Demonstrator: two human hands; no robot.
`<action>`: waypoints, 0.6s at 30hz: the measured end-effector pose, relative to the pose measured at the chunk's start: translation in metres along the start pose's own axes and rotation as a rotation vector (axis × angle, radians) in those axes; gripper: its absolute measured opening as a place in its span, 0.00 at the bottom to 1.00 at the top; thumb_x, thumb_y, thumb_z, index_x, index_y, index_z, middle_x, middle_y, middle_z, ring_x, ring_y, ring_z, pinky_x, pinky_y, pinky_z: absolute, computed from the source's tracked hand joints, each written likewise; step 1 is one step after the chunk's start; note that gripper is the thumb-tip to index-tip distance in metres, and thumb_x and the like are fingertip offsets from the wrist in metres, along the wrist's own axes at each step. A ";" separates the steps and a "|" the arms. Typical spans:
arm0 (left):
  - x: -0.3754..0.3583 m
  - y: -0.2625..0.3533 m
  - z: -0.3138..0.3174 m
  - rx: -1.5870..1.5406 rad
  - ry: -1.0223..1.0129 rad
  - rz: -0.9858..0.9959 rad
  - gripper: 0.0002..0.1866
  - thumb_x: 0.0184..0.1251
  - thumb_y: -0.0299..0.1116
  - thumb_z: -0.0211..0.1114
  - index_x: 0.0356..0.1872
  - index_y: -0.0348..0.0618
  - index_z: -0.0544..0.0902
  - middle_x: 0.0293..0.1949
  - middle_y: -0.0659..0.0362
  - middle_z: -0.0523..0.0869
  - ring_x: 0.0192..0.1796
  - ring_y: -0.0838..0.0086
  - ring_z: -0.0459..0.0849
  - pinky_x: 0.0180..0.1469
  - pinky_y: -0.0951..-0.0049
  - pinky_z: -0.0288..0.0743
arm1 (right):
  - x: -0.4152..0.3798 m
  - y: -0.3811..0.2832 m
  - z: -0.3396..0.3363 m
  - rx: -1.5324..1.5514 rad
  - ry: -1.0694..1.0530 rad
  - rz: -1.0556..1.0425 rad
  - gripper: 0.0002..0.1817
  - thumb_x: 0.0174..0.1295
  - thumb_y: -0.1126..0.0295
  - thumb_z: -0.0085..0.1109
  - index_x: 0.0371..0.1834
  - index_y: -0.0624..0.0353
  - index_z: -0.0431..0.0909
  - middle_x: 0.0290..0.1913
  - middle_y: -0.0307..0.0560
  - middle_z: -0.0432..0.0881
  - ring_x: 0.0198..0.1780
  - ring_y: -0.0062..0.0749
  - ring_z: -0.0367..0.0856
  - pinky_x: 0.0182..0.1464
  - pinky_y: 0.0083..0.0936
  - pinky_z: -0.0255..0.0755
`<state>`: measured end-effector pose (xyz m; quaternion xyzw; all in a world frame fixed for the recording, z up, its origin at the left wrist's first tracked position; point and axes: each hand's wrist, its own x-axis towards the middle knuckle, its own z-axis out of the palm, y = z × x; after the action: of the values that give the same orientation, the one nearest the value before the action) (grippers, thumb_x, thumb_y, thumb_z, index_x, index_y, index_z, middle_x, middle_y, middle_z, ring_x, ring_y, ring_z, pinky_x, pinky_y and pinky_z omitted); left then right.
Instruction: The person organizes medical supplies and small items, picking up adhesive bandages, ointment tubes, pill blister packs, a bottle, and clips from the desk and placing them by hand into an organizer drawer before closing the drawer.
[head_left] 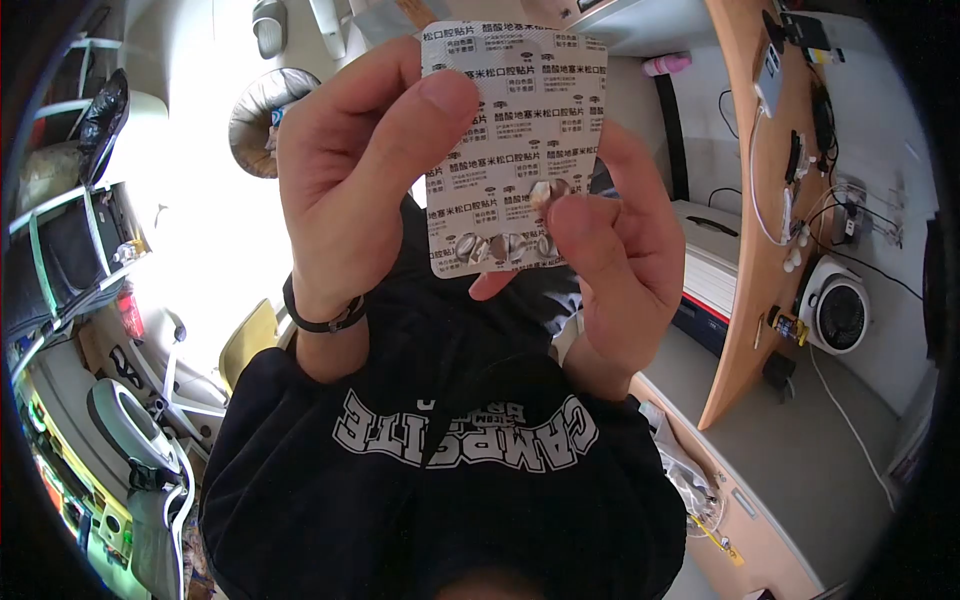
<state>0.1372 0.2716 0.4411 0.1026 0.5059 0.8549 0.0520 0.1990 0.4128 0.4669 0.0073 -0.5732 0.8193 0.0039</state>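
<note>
In the head view a blister pack [515,130] is held up, its printed foil side facing me. Rows of Chinese print cover the foil, and several pockets along its bottom edge are burst open. My left hand [355,170], with a dark band at the wrist, pinches the left side, thumb on the foil and fingers behind. My right hand [625,250] grips the lower right part. Its thumb presses beside a torn flap of foil [543,192] at one pocket. Whatever lies in that pocket is hidden by the thumb.
A wooden desk [725,330] with cables stands at the right, with a white fan [838,305] beyond its edge. Shelving [75,205] with bags is at the left. A lined bin [262,120] and a grey slipper [269,28] are on the floor. A yellow chair [250,345] is lower left.
</note>
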 end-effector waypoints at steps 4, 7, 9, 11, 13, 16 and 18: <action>0.001 -0.005 -0.006 0.054 -0.043 0.049 0.12 0.67 0.29 0.54 0.42 0.29 0.80 0.29 0.58 0.83 0.26 0.85 0.78 0.29 0.86 0.71 | -0.002 -0.002 0.005 -0.007 0.062 0.016 0.26 0.66 0.73 0.48 0.65 0.73 0.56 0.42 0.63 0.82 0.33 0.43 0.85 0.26 0.32 0.82; 0.001 -0.004 -0.005 0.051 -0.030 0.035 0.12 0.67 0.29 0.54 0.42 0.29 0.80 0.29 0.58 0.83 0.26 0.86 0.78 0.28 0.87 0.70 | -0.003 -0.002 0.003 -0.009 0.031 -0.001 0.26 0.66 0.74 0.48 0.65 0.73 0.56 0.43 0.64 0.81 0.32 0.44 0.85 0.26 0.33 0.82; 0.000 -0.003 -0.004 0.077 -0.016 0.028 0.12 0.67 0.29 0.54 0.42 0.29 0.80 0.28 0.59 0.83 0.25 0.86 0.78 0.28 0.87 0.70 | -0.004 -0.001 0.003 -0.002 0.023 -0.010 0.26 0.66 0.74 0.48 0.65 0.72 0.56 0.43 0.65 0.81 0.32 0.44 0.85 0.26 0.33 0.82; 0.000 -0.001 -0.003 0.089 -0.012 0.017 0.13 0.67 0.30 0.54 0.42 0.29 0.80 0.28 0.59 0.83 0.25 0.86 0.77 0.28 0.87 0.69 | -0.003 -0.001 0.002 -0.009 0.009 -0.027 0.26 0.66 0.75 0.47 0.65 0.72 0.56 0.43 0.65 0.81 0.32 0.45 0.85 0.26 0.33 0.82; 0.000 0.000 -0.003 0.087 -0.014 0.005 0.13 0.67 0.30 0.54 0.42 0.29 0.80 0.28 0.59 0.83 0.25 0.86 0.77 0.27 0.87 0.69 | -0.002 -0.001 0.003 -0.013 0.007 -0.037 0.25 0.66 0.75 0.47 0.65 0.72 0.56 0.43 0.65 0.81 0.32 0.45 0.85 0.26 0.33 0.82; -0.001 0.001 0.000 0.102 0.026 0.010 0.13 0.67 0.31 0.54 0.42 0.29 0.80 0.27 0.60 0.83 0.24 0.86 0.76 0.27 0.87 0.68 | -0.003 -0.001 0.004 -0.009 0.017 -0.041 0.25 0.66 0.76 0.46 0.66 0.72 0.56 0.43 0.66 0.81 0.32 0.45 0.85 0.27 0.34 0.82; -0.001 0.001 0.000 0.101 0.021 0.019 0.13 0.67 0.30 0.54 0.42 0.29 0.80 0.28 0.60 0.83 0.24 0.86 0.76 0.26 0.87 0.68 | -0.003 0.000 0.004 -0.006 0.012 -0.042 0.25 0.66 0.76 0.46 0.66 0.71 0.56 0.44 0.66 0.81 0.33 0.45 0.84 0.27 0.34 0.82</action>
<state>0.1378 0.2713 0.4422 0.1010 0.5478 0.8298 0.0335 0.2023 0.4094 0.4683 0.0143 -0.5753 0.8174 0.0247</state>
